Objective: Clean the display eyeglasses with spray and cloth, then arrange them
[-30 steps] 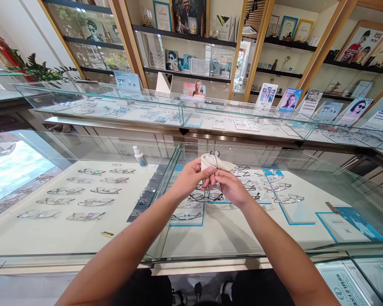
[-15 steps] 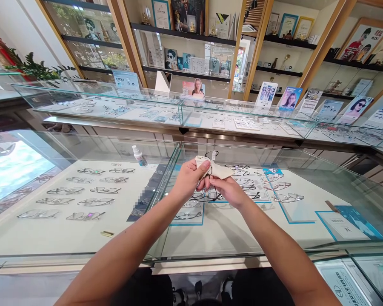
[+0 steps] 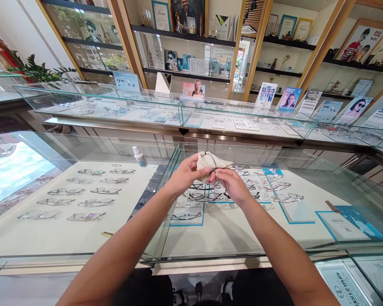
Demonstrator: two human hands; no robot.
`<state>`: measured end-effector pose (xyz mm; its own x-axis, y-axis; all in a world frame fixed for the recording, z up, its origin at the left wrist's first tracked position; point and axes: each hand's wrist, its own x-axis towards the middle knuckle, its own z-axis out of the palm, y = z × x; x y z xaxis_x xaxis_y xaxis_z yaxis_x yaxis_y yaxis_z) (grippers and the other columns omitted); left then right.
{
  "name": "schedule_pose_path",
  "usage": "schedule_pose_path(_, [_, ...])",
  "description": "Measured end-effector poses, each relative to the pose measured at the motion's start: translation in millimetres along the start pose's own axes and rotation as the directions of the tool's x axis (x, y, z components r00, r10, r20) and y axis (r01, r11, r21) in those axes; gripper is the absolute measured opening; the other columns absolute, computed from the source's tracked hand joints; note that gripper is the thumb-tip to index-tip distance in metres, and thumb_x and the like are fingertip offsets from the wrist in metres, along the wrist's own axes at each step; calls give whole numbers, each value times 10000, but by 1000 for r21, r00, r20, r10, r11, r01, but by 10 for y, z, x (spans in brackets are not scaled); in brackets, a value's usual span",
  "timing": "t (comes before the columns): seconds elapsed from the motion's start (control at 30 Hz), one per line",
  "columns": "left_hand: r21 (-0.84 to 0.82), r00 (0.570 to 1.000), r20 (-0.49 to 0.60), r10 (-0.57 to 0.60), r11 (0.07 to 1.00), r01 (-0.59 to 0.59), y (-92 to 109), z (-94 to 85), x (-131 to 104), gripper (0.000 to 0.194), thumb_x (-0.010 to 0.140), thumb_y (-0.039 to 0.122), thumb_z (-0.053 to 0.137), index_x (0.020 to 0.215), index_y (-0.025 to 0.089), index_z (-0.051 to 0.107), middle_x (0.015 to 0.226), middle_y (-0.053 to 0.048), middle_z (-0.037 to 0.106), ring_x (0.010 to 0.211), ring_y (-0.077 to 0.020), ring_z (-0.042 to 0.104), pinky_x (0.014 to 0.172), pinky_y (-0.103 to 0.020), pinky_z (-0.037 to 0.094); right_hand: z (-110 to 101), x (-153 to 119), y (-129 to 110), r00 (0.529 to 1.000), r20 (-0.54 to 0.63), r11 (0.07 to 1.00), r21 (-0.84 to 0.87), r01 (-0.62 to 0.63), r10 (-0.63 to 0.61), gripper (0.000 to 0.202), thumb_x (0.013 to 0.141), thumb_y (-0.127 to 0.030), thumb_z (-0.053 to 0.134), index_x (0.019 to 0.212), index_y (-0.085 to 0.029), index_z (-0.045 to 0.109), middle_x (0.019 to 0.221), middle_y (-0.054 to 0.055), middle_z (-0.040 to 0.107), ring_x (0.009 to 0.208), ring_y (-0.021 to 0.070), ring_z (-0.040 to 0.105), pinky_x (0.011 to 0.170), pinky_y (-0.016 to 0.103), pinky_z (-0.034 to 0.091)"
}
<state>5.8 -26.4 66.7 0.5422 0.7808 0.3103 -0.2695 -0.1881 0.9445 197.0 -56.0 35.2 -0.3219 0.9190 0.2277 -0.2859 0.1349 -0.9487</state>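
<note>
Above the glass counter, both my hands are at a pair of dark-rimmed eyeglasses, with a cream cleaning cloth against the lens. My left hand is closed on the cloth and the eyeglasses from the left, thumb in front. From the right, my right hand pinches the lower edge of the eyeglasses and cloth. Part of the frame is hidden by the cloth and fingers. Under my hands, several eyeglasses lie inside the display case.
A white spray bottle stands to the left beyond my hands. Rows of eyeglasses lie in the left case, near a small gold object. A second glass counter runs across behind, before shelves of pictures and trophies.
My hands have turned the eyeglasses and cloth, so one dark rim now faces up over the cloth. The white tag seen above my hands is out of sight.
</note>
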Motion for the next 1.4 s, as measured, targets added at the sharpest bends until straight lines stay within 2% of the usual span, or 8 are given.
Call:
schedule_pose_path(0.13, [27,997,-80,24,999,-22,-32,84,-13,416,868,488,877,916,182,599,615,-25,717,536,-141,621,561,-250,477,46,-12,36,999,43,1000,-18,-18,19,298,913,-447,723,747,-212,799,847,49,731,934,235,644,1006,372,438])
schedule_pose_path(0.27, [64,981,-189,43,997,-31,-105,112,-14,446,983,596,709,846,188,592,550,-25,677,456,-142,577,500,-257,455,68,-18,64,997,68,999,-27,-36,38,315,903,-476,743,736,-214,791,842,49,733,921,241,652,1014,386,451])
schedule_pose_path(0.43, [35,997,-81,12,999,-9,-88,-50,12,497,963,641,712,842,163,649,654,-45,699,585,-152,640,592,-265,508,13,-6,32,999,-26,999,-23,-27,26,256,881,-413,733,767,-207,835,861,56,753,963,243,649,1028,383,438])
schedule_pose_path(0.6, [24,999,13,-43,999,43,-37,-102,22,432,851,509,882,1006,165,669,746,-37,731,668,-158,658,609,-248,475,-13,10,8,998,-65,999,17,-27,28,218,829,-392,750,734,-215,834,810,49,745,905,235,640,974,377,465])
schedule_pose_path(0.9, [56,986,-158,44,998,-36,-111,27,-17,458,970,596,728,832,173,620,539,-17,654,455,-118,546,493,-233,410,83,-41,54,999,39,999,-39,-34,35,294,874,-489,787,790,-215,850,860,61,794,916,244,682,984,401,484])
schedule_pose_path(1.07, [33,999,-33,-14,999,15,-74,-111,0,507,935,652,740,865,154,672,664,-54,702,568,-152,619,556,-265,486,29,-45,-23,1000,-17,999,-26,-25,25,271,874,-451,775,801,-202,854,856,64,786,914,240,652,981,397,462])
schedule_pose_path(1.23, [-3,999,24,-25,1000,25,-32,-86,10,445,832,496,901,1013,174,654,718,-26,720,631,-147,644,581,-235,464,16,-15,-34,1000,-21,1000,2,-10,10,281,864,-456,764,754,-205,830,838,63,762,876,230,623,935,383,469])
schedule_pose_path(1.4, [-10,998,-65,25,1000,-26,-66,41,2,443,852,519,883,896,182,597,605,-8,684,524,-122,587,568,-245,466,58,-14,70,1000,24,999,-30,-14,15,324,893,-520,776,820,-211,841,884,60,778,908,231,638,954,385,462])
